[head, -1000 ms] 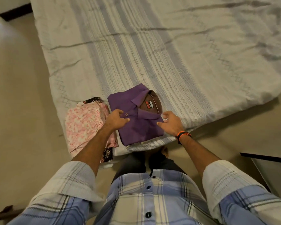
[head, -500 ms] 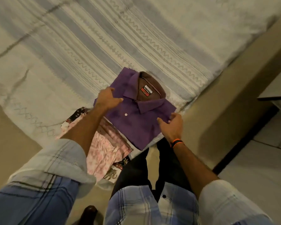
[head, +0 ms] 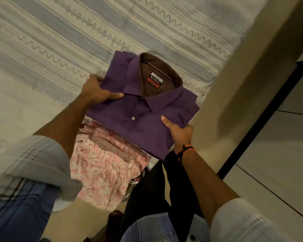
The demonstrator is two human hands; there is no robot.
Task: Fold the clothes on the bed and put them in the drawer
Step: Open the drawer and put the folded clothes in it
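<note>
**Both hands grip the folded purple shirt at the bed's edge**

While only the head view is at hand, it shows the scene plainly from above. A folded purple shirt [head: 140,119] lies at the near edge of the bed [head: 51,41], close to the bed's right-hand corner, collar up and with a red-and-white label showing inside the brown neckband. One white button shows on its front placket.

The left hand [head: 96,91] is closed on the shirt's left side, thumb pressed on top near the collar and the fingers curled under the fold. The right hand [head: 179,131] is closed on the shirt's near right corner, thumb on top of the cloth, fingers hidden beneath. A dark wristband with an orange stripe [head: 186,148] sits on the right wrist.

Just beside the shirt, towards the person, a folded pink floral garment [head: 101,170] rests at the same bed edge; the shirt's near side overlaps it. A dark patterned cloth [head: 136,184] peeks from under the pink one. Whether the shirt is lifted clear of the bed cannot be told.

The bedsheet carries pale blue stripes and zigzag bands. To the right of the bed lies tiled floor [head: 269,163].
</note>
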